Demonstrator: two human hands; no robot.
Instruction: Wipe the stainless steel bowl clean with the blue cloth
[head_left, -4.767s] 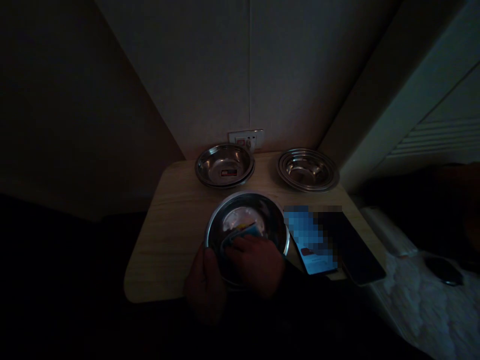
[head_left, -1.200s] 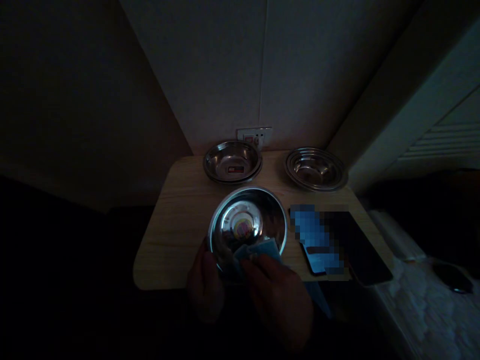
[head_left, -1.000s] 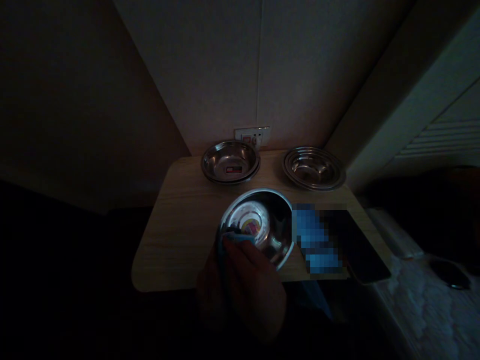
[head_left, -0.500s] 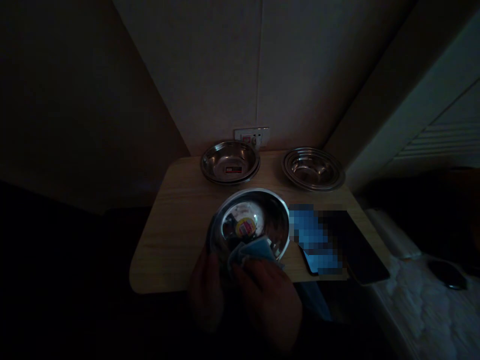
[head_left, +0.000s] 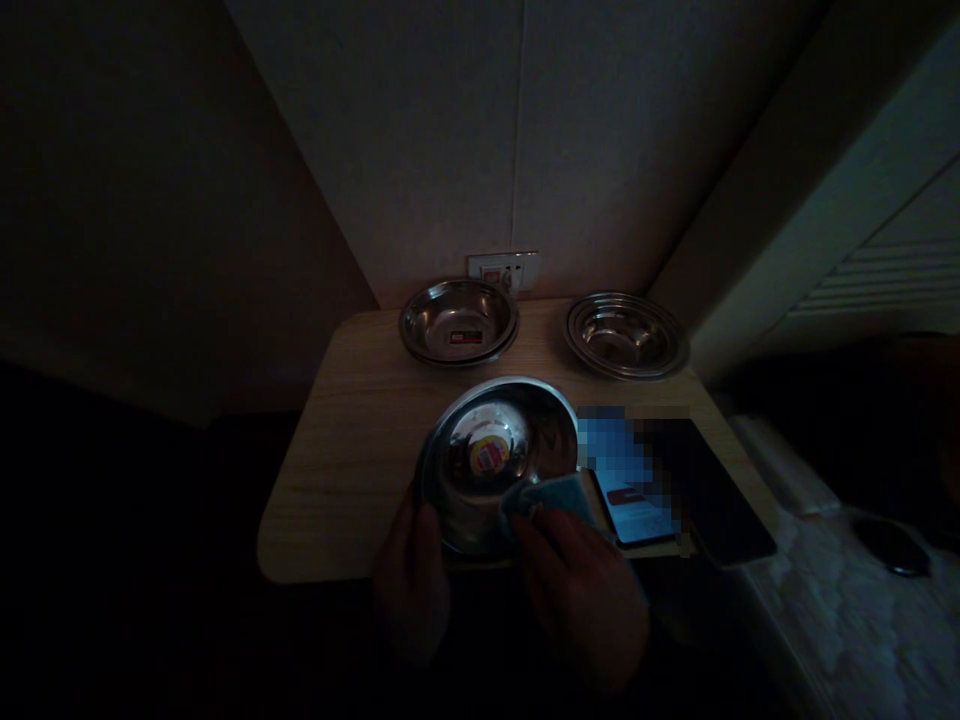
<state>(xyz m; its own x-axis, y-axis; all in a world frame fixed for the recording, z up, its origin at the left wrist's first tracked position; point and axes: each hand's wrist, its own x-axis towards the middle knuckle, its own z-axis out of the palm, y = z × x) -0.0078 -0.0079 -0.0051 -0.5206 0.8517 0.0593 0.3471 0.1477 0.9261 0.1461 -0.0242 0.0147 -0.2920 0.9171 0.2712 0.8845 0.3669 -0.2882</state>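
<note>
A shiny steel bowl [head_left: 480,400] with a round yellow and red sticker inside sits at the front of the small wooden table. My left hand [head_left: 412,580] is closed on the bowl's near left rim, thumb on the inner side. In my right hand [head_left: 574,585] is bunched a light blue cloth [head_left: 555,492], pressed against the near right part of the bowl's rim. Dim light hides the undersides of both hands.
Behind stand two stacks of steel bowls, a left stack [head_left: 459,320] with a label and a right stack [head_left: 626,338]. A lit phone [head_left: 637,510] and a dark flat object [head_left: 724,500] lie at the right. A wall socket [head_left: 502,270] is behind.
My right hand with the cloth has moved right along the bowl, from its near inside to the right rim. My left hand stays at the left rim.
</note>
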